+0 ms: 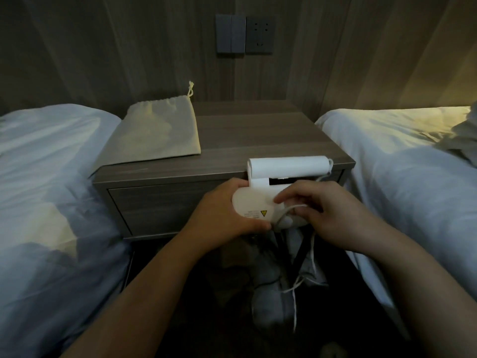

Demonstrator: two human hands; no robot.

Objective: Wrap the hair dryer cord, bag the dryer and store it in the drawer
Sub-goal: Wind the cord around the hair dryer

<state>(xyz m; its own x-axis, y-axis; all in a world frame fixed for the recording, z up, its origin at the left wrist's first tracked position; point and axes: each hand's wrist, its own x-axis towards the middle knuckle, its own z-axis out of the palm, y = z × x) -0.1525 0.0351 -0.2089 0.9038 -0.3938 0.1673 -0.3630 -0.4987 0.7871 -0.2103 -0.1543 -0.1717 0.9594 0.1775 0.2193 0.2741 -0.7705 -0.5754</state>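
A white folding hair dryer [284, 167] is held in front of the nightstand, its handle folded alongside the body. My left hand [219, 215] grips the dryer's rounded body from the left. My right hand [322, 213] pinches the white cord [294, 288] against the body, and the rest of the cord hangs toward the floor. A cream drawstring bag [160, 127] lies flat on the nightstand's top at the left. The drawer [154, 205] in the nightstand's front is closed.
The wooden nightstand [258, 130] stands between two beds with white bedding, one at the left [46, 177] and one at the right [400, 156]. Wall switches and a socket [259, 34] sit above it. The floor below is dark.
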